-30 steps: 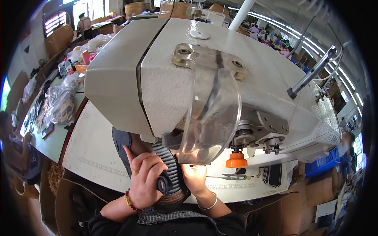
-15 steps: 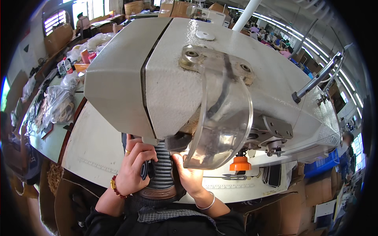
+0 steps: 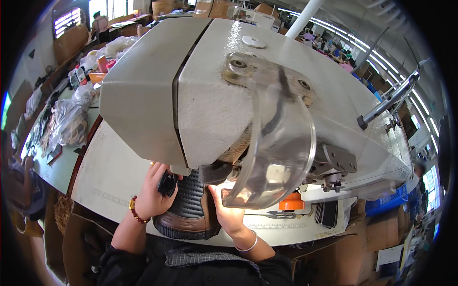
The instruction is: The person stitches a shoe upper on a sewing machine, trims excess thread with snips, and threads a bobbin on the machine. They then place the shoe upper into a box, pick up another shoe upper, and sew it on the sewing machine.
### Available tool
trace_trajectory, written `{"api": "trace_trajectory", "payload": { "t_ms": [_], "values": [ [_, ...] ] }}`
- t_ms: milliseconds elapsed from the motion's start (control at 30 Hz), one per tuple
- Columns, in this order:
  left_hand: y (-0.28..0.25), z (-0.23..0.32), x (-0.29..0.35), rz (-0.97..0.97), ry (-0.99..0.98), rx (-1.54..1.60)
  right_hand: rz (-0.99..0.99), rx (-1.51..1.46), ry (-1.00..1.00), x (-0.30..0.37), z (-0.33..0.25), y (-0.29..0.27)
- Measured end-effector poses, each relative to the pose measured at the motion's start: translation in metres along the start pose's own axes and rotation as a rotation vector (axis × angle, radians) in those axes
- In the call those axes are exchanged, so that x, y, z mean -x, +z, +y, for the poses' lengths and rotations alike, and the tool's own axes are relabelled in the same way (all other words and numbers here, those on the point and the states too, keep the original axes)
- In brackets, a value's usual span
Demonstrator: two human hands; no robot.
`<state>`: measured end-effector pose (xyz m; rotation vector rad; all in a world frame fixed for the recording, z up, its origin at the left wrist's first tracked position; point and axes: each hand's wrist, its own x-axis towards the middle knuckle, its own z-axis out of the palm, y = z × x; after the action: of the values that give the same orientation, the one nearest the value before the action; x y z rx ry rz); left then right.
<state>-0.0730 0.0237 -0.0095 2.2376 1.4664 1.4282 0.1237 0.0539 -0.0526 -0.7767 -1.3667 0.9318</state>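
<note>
A dark shoe (image 3: 187, 202) with a ribbed upper and a brown panel at its near end lies under the head of a large white sewing machine (image 3: 210, 95). My left hand (image 3: 157, 193) grips the shoe's left side; its fingertips go out of sight by the machine. A black looped piece (image 3: 167, 183), like scissor handles, sits in that hand. Along the shoe's right side, my right hand (image 3: 229, 214) presses with its thumb up, the other fingers hidden behind a clear curved guard (image 3: 281, 148). The machine head covers the shoe's far end and the needle area.
An orange knob (image 3: 291, 202) hangs below the machine. Small thread snips (image 3: 280, 215) and dark flat pieces (image 3: 327, 214) lie on the white table (image 3: 114, 171). Plastic bags (image 3: 71, 121) crowd a side table at left. A blue crate (image 3: 386, 200) and cardboard boxes stand at right.
The shoe's near end has swung slightly left and shows more of its brown panel and sole. My left hand has shifted left and forward, its black looped piece moving up with it.
</note>
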Motion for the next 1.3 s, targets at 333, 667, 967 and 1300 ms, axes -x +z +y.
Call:
{"api": "trace_trajectory", "payload": {
  "t_ms": [333,667,967,1300],
  "values": [
    [0.004,-0.044,0.004,-0.006,-0.014,0.117,-0.044,0.332,-0.180,0.011,0.032,-0.007],
    [0.010,-0.059,-0.009,-0.033,0.015,0.066,0.036,0.067,-0.069,0.002,0.004,0.001],
    [0.015,-0.100,-0.015,-0.143,0.057,-0.003,-0.008,0.028,0.002,0.001,0.003,0.001],
    [0.009,-0.109,-0.031,0.061,-0.082,0.094,-0.040,0.019,-0.060,0.008,0.004,-0.002]
  ]
}}
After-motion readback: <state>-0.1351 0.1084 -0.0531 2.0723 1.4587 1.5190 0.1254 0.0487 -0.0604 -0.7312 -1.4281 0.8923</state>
